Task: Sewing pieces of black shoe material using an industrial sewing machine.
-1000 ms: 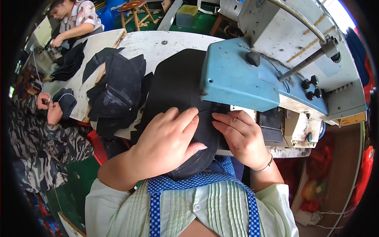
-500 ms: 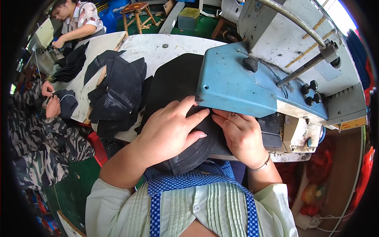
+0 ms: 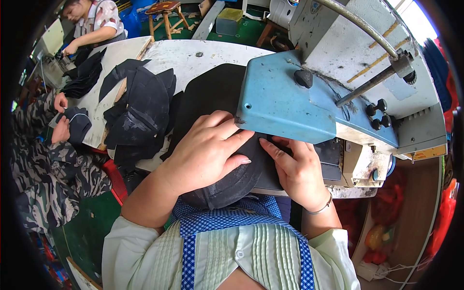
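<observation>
A black curved, cap-like piece of sheet material (image 3: 227,186) lies before me, its near end bulging over the table edge above my apron. My left hand (image 3: 208,150) rests palm down on it, fingers spread, thumb apart and pointing right. Close to its index fingertip is the lower edge of a blue machine head (image 3: 285,101). My right hand (image 3: 297,166) is at the piece's right edge, thumb stretched toward the piece and the other fingers apart from it. Some of those fingertips are hidden beneath the machine head, as is the spot where the piece passes under it.
Black cut pieces (image 3: 140,113) are heaped on the white table (image 3: 188,54) at left. A person in camouflage sleeves (image 3: 41,169) handles a dark piece there; another person works at a machine farther back. A metal rod (image 3: 369,84) stands over the machine. A wooden stool (image 3: 164,10) is behind.
My right hand's fingers have spread away from its thumb, where they were bunched together at the piece's edge. My left hand has moved slightly left. The whole view has shifted a little.
</observation>
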`<state>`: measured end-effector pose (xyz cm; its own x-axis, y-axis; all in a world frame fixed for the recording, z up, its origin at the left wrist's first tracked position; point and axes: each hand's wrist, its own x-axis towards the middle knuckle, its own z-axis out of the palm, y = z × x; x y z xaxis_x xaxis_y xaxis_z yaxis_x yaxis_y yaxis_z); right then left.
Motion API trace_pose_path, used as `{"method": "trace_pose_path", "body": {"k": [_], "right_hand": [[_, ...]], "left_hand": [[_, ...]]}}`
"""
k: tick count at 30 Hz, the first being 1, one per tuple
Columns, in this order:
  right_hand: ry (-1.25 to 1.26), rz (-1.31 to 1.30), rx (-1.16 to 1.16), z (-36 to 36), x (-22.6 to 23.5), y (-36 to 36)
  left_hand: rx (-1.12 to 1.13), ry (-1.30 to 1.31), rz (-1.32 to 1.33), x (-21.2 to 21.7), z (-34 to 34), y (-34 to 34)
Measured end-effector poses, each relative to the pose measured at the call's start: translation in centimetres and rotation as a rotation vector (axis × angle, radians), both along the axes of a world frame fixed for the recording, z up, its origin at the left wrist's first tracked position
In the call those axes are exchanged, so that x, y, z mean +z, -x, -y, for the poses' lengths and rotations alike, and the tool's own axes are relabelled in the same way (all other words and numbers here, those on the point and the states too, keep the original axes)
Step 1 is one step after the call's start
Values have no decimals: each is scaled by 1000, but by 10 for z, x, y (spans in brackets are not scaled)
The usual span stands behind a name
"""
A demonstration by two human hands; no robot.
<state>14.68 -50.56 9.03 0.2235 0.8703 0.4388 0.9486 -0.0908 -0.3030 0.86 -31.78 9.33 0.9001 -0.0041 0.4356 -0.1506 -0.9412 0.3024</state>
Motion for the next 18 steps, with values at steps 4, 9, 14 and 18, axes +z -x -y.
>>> {"method": "trace_pose_path", "body": {"k": [4, 9, 14, 18], "right_hand": [[-7, -10, -10, 0, -3, 0], [-29, -36, -4, 2, -5, -2], [-27, -24, -2, -3, -5, 1], [-47, -16, -7, 1, -6, -1]], "left_hand": [[28, 55, -104, 0, -4, -1], [13, -12, 24, -4, -7, -8], [42, 3, 26, -1, -11, -7], [65, -24, 21, 2, -10, -10]]}}
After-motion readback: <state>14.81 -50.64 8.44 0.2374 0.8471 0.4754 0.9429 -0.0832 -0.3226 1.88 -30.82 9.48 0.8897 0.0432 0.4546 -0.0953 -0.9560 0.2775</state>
